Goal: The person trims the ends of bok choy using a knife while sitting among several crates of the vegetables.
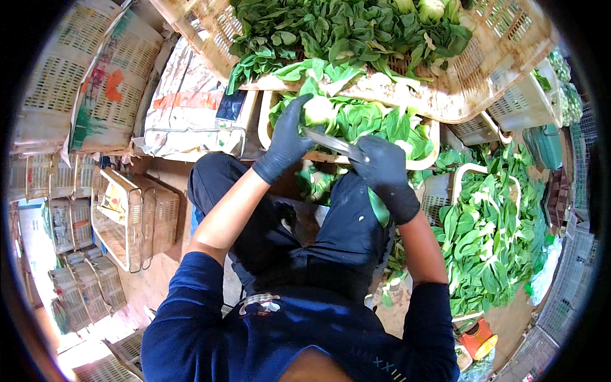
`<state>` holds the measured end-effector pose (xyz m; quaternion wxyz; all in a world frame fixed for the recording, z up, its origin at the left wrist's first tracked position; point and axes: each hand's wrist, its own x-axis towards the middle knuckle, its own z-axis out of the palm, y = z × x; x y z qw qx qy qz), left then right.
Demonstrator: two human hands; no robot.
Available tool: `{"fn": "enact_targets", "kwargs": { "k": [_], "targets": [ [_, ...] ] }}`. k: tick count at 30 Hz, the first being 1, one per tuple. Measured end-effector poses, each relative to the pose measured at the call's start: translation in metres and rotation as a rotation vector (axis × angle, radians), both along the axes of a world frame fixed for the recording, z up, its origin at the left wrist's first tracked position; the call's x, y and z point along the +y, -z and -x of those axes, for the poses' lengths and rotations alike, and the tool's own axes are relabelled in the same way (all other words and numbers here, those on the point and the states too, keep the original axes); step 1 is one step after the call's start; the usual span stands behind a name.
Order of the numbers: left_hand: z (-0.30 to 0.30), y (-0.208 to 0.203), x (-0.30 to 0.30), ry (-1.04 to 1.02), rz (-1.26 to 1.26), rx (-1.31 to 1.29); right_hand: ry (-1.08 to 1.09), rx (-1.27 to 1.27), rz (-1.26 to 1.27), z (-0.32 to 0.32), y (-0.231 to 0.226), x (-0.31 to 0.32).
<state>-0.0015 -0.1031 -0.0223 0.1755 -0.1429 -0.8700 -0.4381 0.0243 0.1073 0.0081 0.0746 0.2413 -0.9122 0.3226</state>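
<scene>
My left hand point(286, 139), in a black glove, is closed around a bok choy point(319, 111), its pale base turned toward me and its leaves pointing away. In my right hand point(387, 177), also gloved in black, is a knife point(332, 144). Its blade reaches left toward the bok choy's base and my left fingers; whether it touches them I cannot tell. Both hands are above the near edge of a small cream crate point(435, 141) holding more bok choy. Beyond it, a larger tilted plastic crate point(509, 60) holds a heap of bok choy point(344, 35).
To my right, bok choy point(487, 239) fills and surrounds another crate. A covered crate point(184, 105) with a dark flat object point(230, 106) stands on the left. Stacked crates point(118, 83) rise further left, above an overturned crate point(153, 216) on the floor.
</scene>
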Motion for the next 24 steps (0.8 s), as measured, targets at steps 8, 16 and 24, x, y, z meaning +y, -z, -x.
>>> {"fn": "enact_targets", "kwargs": {
  "k": [8,16,24],
  "targets": [
    [-0.025,-0.009,0.02,-0.058,-0.081,0.013,0.057,-0.007,-0.054,0.009,0.01,-0.016],
    [-0.025,-0.013,0.015,0.008,-0.192,0.06,0.001,0.043,-0.018,0.026,0.047,0.003],
    [-0.016,-0.025,0.008,0.073,-0.987,-0.746,0.188,-0.389,0.61,0.044,0.035,0.03]
  ]
}}
